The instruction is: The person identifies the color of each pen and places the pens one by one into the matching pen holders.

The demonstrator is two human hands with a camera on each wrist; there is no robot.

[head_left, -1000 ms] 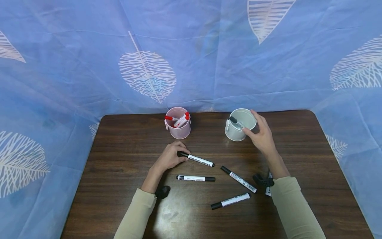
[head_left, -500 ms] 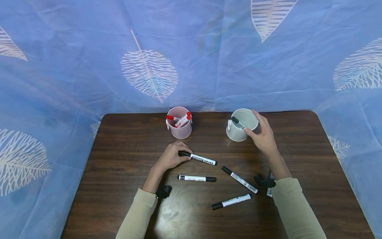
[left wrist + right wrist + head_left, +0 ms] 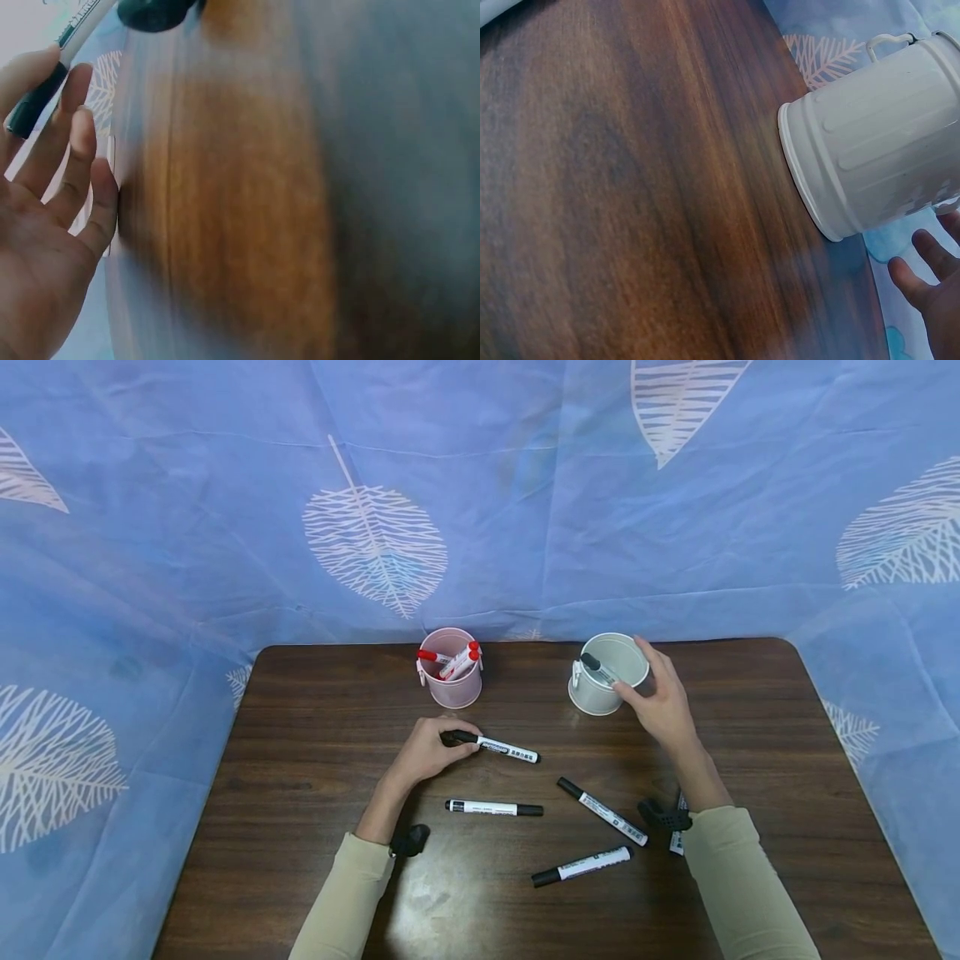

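Observation:
In the head view my left hand (image 3: pixel 429 752) pinches a black-capped marker (image 3: pixel 508 749) by its cap, just above the tabletop in front of the pink bucket (image 3: pixel 455 695). The left wrist view shows that marker's cap (image 3: pixel 36 101) between thumb and forefinger, other fingers spread. My right hand (image 3: pixel 662 703) holds the right side of the white bucket (image 3: pixel 592 700) at its rim, thumb at the front and forefinger farther back. Inside leans a dark-capped marker (image 3: pixel 596 667). From the right wrist, the bucket's side (image 3: pixel 885 135) is seen with several spread fingers (image 3: pixel 911 283) beside it.
Black-capped markers lie on the wooden table (image 3: pixel 300 735): one (image 3: pixel 491 808) near my left wrist, one slanted (image 3: pixel 603 812), one nearer the front (image 3: pixel 582 866), and one (image 3: pixel 677 841) partly under my right wrist. Red-capped markers (image 3: pixel 459 663) stand in the pink bucket. A blue cloth (image 3: pixel 487 527) hangs behind.
My left hand has shifted slightly, and the far end of its marker has swung up and away from me. The right hand stays at the white bucket. The head view shifted a little.

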